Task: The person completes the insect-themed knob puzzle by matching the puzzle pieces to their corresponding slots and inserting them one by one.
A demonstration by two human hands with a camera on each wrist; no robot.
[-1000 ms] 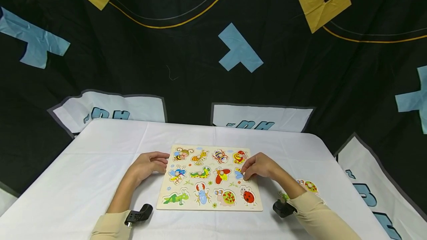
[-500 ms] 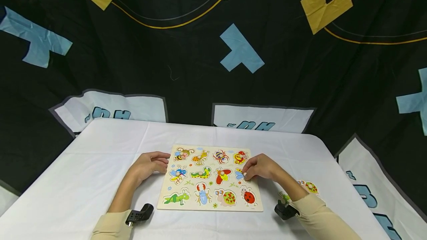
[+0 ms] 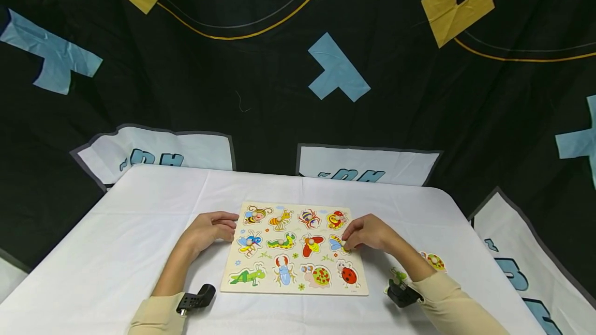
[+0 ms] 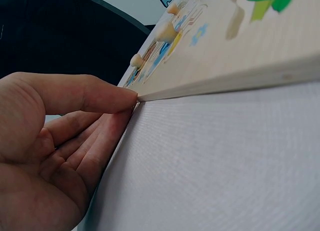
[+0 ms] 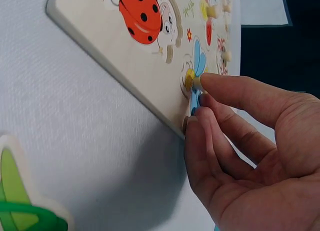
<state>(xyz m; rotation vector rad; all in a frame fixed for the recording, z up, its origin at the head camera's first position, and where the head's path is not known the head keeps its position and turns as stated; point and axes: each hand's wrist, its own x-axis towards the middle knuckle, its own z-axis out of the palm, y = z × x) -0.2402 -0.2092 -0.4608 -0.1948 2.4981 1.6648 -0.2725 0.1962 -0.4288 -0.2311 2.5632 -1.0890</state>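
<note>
A wooden knob puzzle board with printed insects lies flat on the white table. My left hand is at its left edge, fingers stretched out, and in the left wrist view the thumb touches the board's edge. At the right edge, my right hand has thumb and fingers about the knob of a blue-winged, yellow-bodied insect puzzle piece, pinching it. That piece lies over its place in the second row. Knobs stand on other upper pieces, while the ladybug shows as a recess without a knob.
Right of the board, partly behind the right forearm, lie a snail piece and a green piece. Black wrist cameras sit on both wrists. A black curtain hangs behind the table.
My right fingers have shifted slightly to the right, so more of the blue-winged piece shows. The left hand keeps its place at the board's edge.
</note>
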